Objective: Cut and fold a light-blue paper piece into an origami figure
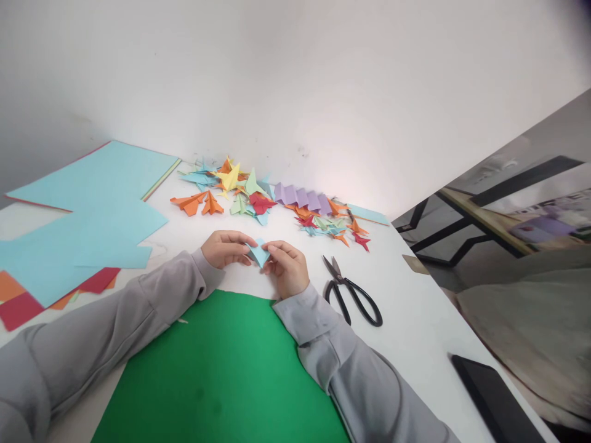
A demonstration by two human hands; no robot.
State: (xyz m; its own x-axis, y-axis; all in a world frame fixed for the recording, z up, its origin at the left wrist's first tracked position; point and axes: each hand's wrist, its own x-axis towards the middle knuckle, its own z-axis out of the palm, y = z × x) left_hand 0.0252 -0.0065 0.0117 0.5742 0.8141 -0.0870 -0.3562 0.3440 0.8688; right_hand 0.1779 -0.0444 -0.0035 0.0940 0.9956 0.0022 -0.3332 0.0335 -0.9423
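Between my two hands is a small folded piece of light blue paper point(260, 255), raised above the white table. My left hand point(225, 248) pinches its left side between thumb and fingers. From the other side, my right hand point(287, 266) grips the right edge with thumb and forefinger, its other fingers curled. The paper has creases and comes to a point at the bottom. Beneath my forearms lies a green sheet point(231, 363). Just right of my right hand rest black-handled scissors point(344, 286), blades partly apart and pointing away from me.
Folded paper planes in several colours point(231, 184) are heaped along the wall, beside a purple pleated strip point(302, 198) and more small folded figures point(332, 226). Large light blue sheets point(92, 227) overlap at the left. A black phone-like slab point(496, 397) lies near the right table edge.
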